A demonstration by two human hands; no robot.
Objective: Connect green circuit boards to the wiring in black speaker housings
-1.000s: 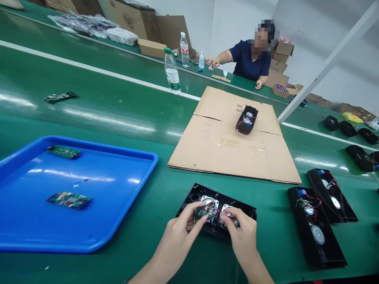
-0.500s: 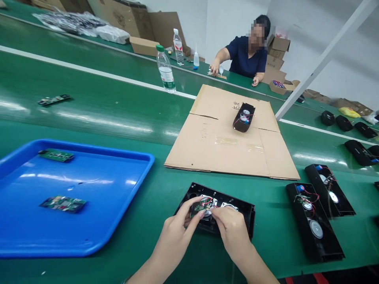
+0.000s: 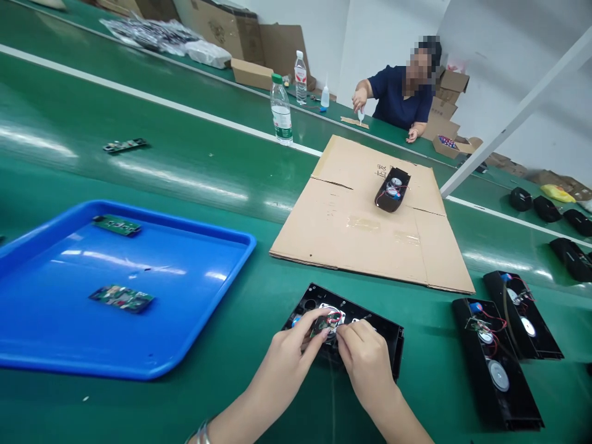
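Observation:
A black speaker housing (image 3: 383,336) with round silver speakers lies on the green bench in front of me. Just above it, my left hand (image 3: 296,345) grips a small green circuit board (image 3: 322,323) by its edges, between thumb and fingers. Red wires (image 3: 333,317) curve over the board. My right hand (image 3: 367,357) is closed in a pinch against the board's right side; whatever sits between its fingertips is hidden. Part of a blue component (image 3: 296,320) shows in the housing beside my left fingers.
On the left, a blue tray (image 3: 203,317) holds two circuit boards. Ahead lies flat cardboard (image 3: 324,228) bearing another speaker housing (image 3: 392,190). More housings (image 3: 497,364) stand at right. Beyond a water bottle (image 3: 281,114), a co-worker (image 3: 400,92) holds a small white bottle.
The view has shifted, moving most of the scene rightward. My hands stay at the board, which now looks more tilted. The co-worker's hand has lifted a small white bottle, tip downward.

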